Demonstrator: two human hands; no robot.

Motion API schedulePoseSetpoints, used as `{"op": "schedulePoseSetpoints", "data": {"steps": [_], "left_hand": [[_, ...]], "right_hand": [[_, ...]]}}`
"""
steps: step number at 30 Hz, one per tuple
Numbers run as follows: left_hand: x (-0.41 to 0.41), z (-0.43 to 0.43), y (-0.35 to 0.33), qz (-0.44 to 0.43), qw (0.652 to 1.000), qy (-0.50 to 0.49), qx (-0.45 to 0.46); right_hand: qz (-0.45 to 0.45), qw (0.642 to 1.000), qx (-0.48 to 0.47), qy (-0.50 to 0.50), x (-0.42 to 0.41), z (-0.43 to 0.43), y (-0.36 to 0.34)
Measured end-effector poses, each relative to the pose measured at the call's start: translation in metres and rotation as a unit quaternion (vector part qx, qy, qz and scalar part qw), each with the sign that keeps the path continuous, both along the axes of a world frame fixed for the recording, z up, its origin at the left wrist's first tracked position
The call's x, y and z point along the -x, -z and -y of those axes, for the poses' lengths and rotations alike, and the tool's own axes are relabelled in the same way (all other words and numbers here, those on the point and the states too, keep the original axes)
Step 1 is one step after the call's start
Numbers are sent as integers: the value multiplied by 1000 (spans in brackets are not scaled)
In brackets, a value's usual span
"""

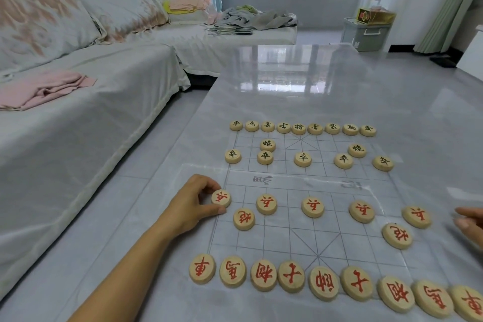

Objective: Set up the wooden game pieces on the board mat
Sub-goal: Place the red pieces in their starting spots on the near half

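Observation:
A clear plastic board mat (300, 232) with a printed grid lies on the glossy table. Round wooden pieces with black characters (302, 128) stand in rows on its far half. Pieces with red characters fill the near half, with a long row (324, 282) along the near edge. My left hand (193, 206) pinches the leftmost red soldier piece (221, 197) between thumb and fingers at the mat's left edge. My right hand (470, 225) shows only partly at the right frame edge, fingers apart, just right of another red soldier piece (416, 216) and not touching it.
The grey marble-look table (300, 73) stretches far beyond the mat. A covered sofa (78, 112) runs along the left, with a pink cloth (44, 89) on it. Clothes and a storage box (366, 34) lie at the back of the room.

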State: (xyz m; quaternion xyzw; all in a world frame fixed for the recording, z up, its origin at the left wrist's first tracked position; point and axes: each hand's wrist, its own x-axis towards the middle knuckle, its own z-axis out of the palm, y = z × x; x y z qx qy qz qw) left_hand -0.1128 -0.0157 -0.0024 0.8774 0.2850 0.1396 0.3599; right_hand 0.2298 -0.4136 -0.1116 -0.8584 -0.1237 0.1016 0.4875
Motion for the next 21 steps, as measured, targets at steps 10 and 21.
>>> {"op": "schedulePoseSetpoints", "data": {"steps": [10,21], "left_hand": [[-2,3,6,24,999,-32,8],[2,0,6,35,999,12,0]], "right_hand": [[122,980,146,-50,6,21,-29],[145,982,104,-59,59,-8,-94]]}}
